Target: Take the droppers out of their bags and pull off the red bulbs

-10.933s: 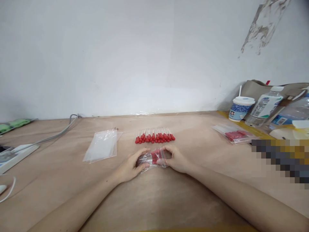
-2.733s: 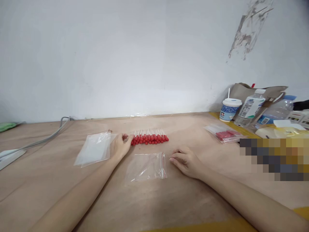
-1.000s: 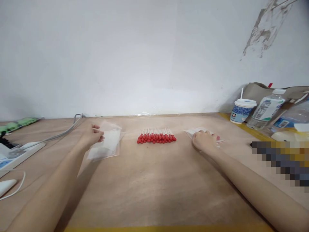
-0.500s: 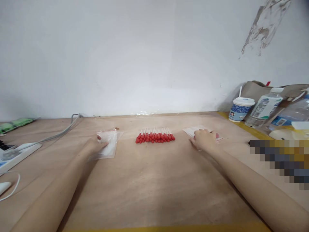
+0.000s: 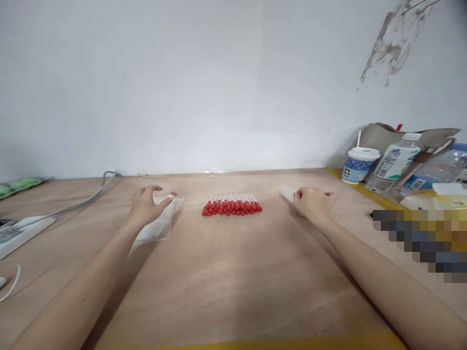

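My left hand is over clear zip bags lying on the left of the table. Its thumb and fingers are spread apart near the bags' top edge, with nothing visibly gripped. On the right, my right hand is closed on a clear plastic bag; part of the bag sticks out to the left of the fingers, and the hand covers the rest. Between the hands lies a neat row of thin whitish sticks with red ends, the red ends toward me.
A power strip with a grey cable lies at the left, near a green packet. At the back right stand a paper cup, a plastic bottle and a beige bag. Yellow tape runs along the front edge.
My left hand has moved up and away from the bags, its fingers spreading. My right hand has closed up on its bag; the red spot seen beside it earlier no longer shows.
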`<state>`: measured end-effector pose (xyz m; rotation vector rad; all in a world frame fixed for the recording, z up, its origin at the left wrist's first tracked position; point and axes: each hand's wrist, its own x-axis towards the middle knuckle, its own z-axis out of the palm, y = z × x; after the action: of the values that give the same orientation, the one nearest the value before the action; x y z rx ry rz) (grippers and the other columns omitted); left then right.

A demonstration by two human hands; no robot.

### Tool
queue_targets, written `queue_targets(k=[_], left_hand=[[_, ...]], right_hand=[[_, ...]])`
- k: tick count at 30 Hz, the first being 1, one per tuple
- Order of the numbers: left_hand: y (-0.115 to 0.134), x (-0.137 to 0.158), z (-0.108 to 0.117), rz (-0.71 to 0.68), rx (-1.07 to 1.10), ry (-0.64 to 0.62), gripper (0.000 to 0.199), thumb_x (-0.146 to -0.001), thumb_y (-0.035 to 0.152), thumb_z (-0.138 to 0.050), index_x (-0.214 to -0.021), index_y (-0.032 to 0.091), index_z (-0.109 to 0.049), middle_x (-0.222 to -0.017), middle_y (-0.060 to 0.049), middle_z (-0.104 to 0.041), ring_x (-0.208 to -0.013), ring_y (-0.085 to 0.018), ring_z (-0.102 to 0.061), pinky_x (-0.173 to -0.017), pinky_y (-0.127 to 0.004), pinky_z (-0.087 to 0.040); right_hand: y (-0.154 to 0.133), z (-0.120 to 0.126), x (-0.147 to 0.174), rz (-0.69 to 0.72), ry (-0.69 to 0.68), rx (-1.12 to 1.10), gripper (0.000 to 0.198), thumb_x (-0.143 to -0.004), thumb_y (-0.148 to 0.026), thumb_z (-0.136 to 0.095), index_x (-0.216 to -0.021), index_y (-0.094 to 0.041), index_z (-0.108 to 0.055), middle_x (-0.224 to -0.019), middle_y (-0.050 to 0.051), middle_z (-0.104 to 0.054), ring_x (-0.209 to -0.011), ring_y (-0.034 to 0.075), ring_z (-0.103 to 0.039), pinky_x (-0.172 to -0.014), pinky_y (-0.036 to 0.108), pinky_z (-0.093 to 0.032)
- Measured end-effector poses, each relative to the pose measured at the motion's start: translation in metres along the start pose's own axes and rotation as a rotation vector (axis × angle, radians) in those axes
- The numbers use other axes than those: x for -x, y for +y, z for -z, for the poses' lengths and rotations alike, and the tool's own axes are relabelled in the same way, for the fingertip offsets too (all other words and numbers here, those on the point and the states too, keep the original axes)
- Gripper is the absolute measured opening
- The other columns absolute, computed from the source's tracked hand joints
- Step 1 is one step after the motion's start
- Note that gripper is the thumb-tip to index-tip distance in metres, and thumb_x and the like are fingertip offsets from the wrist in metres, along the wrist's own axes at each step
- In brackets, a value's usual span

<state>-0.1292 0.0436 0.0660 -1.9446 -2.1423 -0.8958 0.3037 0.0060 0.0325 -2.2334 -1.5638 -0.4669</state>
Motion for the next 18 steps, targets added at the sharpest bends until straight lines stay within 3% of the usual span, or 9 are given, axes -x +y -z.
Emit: queue_targets(k=[4,8,12,14,16,18], left_hand=[[0.009,0.005,-0.004,-0.084,0.065,0.028,0.046,-0.066,0.049,-0.057,-0.102,0.021,-0.051,-0.107,-0.009,-0.047,-0.106,-0.029,-0.044,-0.086,-0.039,-0.037],[0.011,0.008,-0.006,-0.137,0.085,0.02,0.044,-0.066,0.047,-0.057,-0.101,0.021,-0.052,-0.108,-0.008,-0.049,-0.104,-0.028,-0.046,-0.084,-0.038,-0.039],[0.012,0.006,-0.007,-0.193,0.084,0.017,0.041,-0.067,0.045,-0.057,-0.099,0.02,-0.052,-0.106,-0.008,-0.052,-0.104,-0.028,-0.046,-0.086,-0.039,-0.039],[0.013,0.005,-0.008,-0.241,0.101,0.046,0.039,-0.067,0.044,-0.058,-0.097,0.02,-0.052,-0.104,-0.007,-0.054,-0.105,-0.027,-0.046,-0.087,-0.039,-0.038],[0.019,0.008,-0.009,-0.298,0.146,0.085,0.037,-0.068,0.043,-0.059,-0.097,0.02,-0.053,-0.102,-0.006,-0.055,-0.103,-0.026,-0.048,-0.086,-0.038,-0.039],[0.031,0.018,-0.01,-0.367,0.231,0.169,0.029,-0.072,0.039,-0.058,-0.094,0.02,-0.054,-0.098,-0.005,-0.056,-0.097,-0.023,-0.051,-0.085,-0.036,-0.041]], right_hand=[[0.005,-0.015,0.003,0.038,0.043,-0.084,0.022,-0.074,-0.019,-0.045,-0.068,-0.013,-0.065,-0.081,0.013,-0.064,-0.084,0.026,-0.055,-0.086,0.048,-0.019],[0.012,-0.023,-0.005,-0.125,0.071,-0.229,0.021,-0.072,-0.025,-0.048,-0.062,-0.015,-0.064,-0.063,0.008,-0.062,-0.07,0.025,-0.057,-0.08,0.049,-0.026],[0.013,-0.013,-0.017,-0.259,0.224,-0.424,0.033,-0.083,-0.037,-0.035,-0.082,-0.016,-0.06,-0.074,0.007,-0.063,-0.072,0.02,-0.057,-0.071,0.037,-0.038],[0.006,-0.006,-0.015,-0.222,0.391,-0.64,0.034,-0.085,-0.039,-0.031,-0.087,-0.015,-0.055,-0.081,0.007,-0.062,-0.073,0.017,-0.057,-0.066,0.03,-0.041],[-0.009,0.002,-0.004,-0.096,0.523,-0.896,0.028,-0.084,-0.04,-0.037,-0.082,-0.016,-0.051,-0.078,0.006,-0.06,-0.071,0.016,-0.056,-0.062,0.028,-0.042],[-0.026,0.01,0.016,0.125,0.455,-1.025,0.021,-0.084,-0.037,-0.041,-0.078,-0.018,-0.049,-0.075,0.005,-0.06,-0.068,0.016,-0.055,-0.061,0.027,-0.042]])
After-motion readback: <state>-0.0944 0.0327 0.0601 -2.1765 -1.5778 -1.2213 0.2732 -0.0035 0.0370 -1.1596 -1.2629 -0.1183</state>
